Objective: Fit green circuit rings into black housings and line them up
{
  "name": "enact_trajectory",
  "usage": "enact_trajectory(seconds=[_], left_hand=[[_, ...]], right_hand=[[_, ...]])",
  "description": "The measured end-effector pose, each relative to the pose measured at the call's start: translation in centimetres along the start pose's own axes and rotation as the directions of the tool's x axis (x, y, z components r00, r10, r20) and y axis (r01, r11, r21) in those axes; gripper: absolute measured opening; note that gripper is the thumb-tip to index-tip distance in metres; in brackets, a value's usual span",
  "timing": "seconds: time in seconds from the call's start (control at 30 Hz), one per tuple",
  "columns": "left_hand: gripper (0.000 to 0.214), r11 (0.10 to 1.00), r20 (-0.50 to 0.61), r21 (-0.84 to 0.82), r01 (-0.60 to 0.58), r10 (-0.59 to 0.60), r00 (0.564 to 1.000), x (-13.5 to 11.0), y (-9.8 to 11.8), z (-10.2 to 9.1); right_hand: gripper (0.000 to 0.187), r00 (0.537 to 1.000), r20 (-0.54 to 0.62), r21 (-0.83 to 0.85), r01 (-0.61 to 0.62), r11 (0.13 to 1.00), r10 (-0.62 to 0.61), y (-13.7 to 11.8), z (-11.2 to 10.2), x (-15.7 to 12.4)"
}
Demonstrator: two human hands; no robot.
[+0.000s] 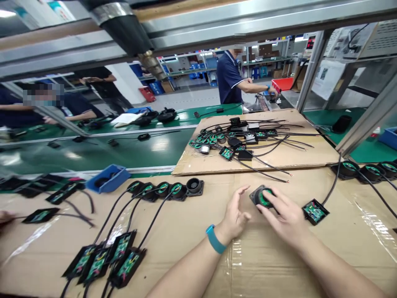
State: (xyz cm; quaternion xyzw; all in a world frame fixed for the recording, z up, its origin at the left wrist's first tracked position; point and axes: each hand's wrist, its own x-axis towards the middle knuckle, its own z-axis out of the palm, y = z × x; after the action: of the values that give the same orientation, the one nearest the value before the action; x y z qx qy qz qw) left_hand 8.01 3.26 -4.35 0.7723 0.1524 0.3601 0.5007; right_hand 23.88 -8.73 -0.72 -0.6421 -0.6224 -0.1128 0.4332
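Observation:
My right hand (287,215) grips a black round housing (263,197) with a square flange and a green ring inside, on or just above the cardboard. Just left of it, my left hand (234,217) is held with thumb and fingers apart and nothing between them; a teal band (216,240) circles that wrist. To the right of my right hand lies an open black box with a green circuit board (315,211), its cable running up and back.
Left stand cabled housings (162,189), an open-topped housing (194,187), circuit-board boxes (124,267) and a blue bin (107,178). A raised cardboard sheet (211,165) holds cabled parts. A black tool (124,29) hangs overhead. A person (231,76) works beyond; another person's hand (5,217) shows at left.

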Motion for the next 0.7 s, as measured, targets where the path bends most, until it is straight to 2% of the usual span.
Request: enact_trajectory(seconds=[0.03,0.07,0.17,0.2,0.3,0.33,0.37,0.43,0.5,0.6,0.7], left_hand=[[0.089,1.0,-0.065,0.012,-0.013,0.014,0.998,0.0,-0.2,-0.1],[0.084,1.0,-0.119,0.016,-0.017,0.019,0.993,0.1,-0.4,-0.3],[0.069,1.0,-0.221,0.0,0.009,-0.009,0.975,0.3,-0.9,-0.5],[0.066,1.0,-0.23,0.001,0.025,-0.024,0.973,0.3,-0.9,-0.5],[0.064,0.999,-0.2,0.019,0.037,-0.032,0.979,0.3,-1.0,-0.4],[0.065,0.999,-0.189,0.03,0.029,-0.023,0.982,0.2,-0.9,-0.4],[0.066,0.999,-0.183,0.045,0.02,-0.011,0.983,0.2,-0.9,-0.4],[0.069,0.996,-0.172,0.09,0.011,0.005,0.985,0.1,-0.7,-0.4],[0.072,0.99,-0.141,0.141,0.006,0.014,0.99,0.1,-0.6,-0.5],[0.072,0.986,-0.063,0.168,0.019,-0.009,0.998,0.2,-0.6,-0.7],[0.059,0.982,-0.029,0.177,0.066,-0.062,0.998,0.3,-0.4,-0.6]], right_hand=[[0.032,0.998,-0.059,-0.031,0.009,0.999,-0.011,0.1,0.1,0.1],[0.031,0.999,-0.047,-0.058,0.004,0.998,-0.007,0.2,0.2,0.1],[0.024,0.985,0.166,-0.089,-0.021,0.996,0.036,0.5,1.1,0.0],[0.025,0.983,0.176,-0.085,-0.037,0.996,0.051,0.5,1.3,-0.1],[0.032,0.995,0.057,-0.101,-0.078,0.992,0.084,0.5,1.9,-0.5],[0.033,0.991,0.088,-0.122,-0.085,0.989,0.096,0.5,2.1,-0.5],[0.033,0.979,0.167,-0.151,-0.094,0.984,0.119,0.4,2.3,-0.5],[0.033,0.915,0.359,-0.195,-0.121,0.973,0.185,0.3,2.7,-0.2],[0.033,0.855,0.459,-0.188,-0.17,0.967,0.239,0.3,2.7,0.3],[0.038,0.846,0.483,-0.081,-0.213,0.974,0.225,0.7,1.2,1.1],[0.051,0.86,0.454,-0.078,-0.223,0.972,0.234,2.2,-1.8,0.9]])
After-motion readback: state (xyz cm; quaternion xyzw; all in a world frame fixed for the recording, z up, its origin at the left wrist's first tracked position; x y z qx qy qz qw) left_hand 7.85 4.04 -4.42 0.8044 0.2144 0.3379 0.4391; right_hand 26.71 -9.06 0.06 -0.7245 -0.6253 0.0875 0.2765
